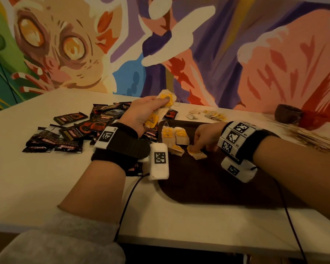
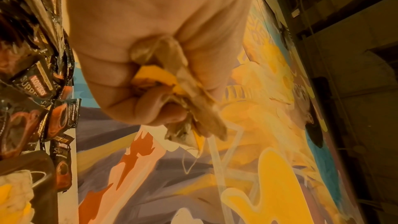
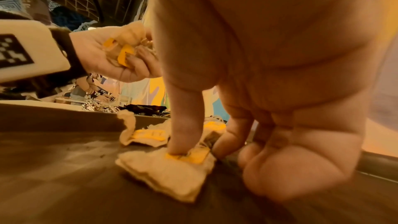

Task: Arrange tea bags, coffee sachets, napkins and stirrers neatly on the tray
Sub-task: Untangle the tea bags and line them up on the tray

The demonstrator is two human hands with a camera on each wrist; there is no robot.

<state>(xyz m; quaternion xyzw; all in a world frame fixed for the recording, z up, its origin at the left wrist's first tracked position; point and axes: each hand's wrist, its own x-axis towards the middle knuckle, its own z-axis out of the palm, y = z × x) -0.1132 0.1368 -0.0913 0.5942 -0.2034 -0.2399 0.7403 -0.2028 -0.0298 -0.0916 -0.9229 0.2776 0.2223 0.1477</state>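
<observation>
Left hand (image 1: 141, 113) curled round a bunch of cream paper tea bags with yellow tags (image 1: 161, 109), thumb pressed on the top tag, held up above the tabletop just off the tray's far-left corner; loose string dangling below the fist in the left wrist view (image 2: 189, 161).

Right hand (image 1: 205, 137) down on the tray, index fingertip (image 3: 183, 146) pressing the yellow tag of one cream tea bag (image 1: 196, 152), middle finger touching its edge, remaining fingers curled under. Press, not a pinch; nothing gripped.

Pressed tea bag lying flat on the dark brown rectangular plastic tray (image 1: 208, 187), left half, slightly askew. Three more cream tea bags with yellow tags (image 1: 174, 137) in the tray's far-left corner, roughly side by side, nearest one just beside the pressed bag.

Tray sitting on the white tabletop (image 1: 36, 183) near the front edge, right of centre.

Scattered heap of black-and-red Kopiko coffee sachets (image 1: 72, 132) on the tabletop left of the tray, some under the left wrist.

Small loose pile of further tea bags (image 1: 211, 114) at the tabletop's far edge, beyond the tray.

Bundle of thin wooden stirrers (image 1: 312, 138) fanned out toward the right edge. Dark brown round bowl (image 1: 288, 113) near the far-right corner, against the painted mural wall (image 1: 179, 44).
</observation>
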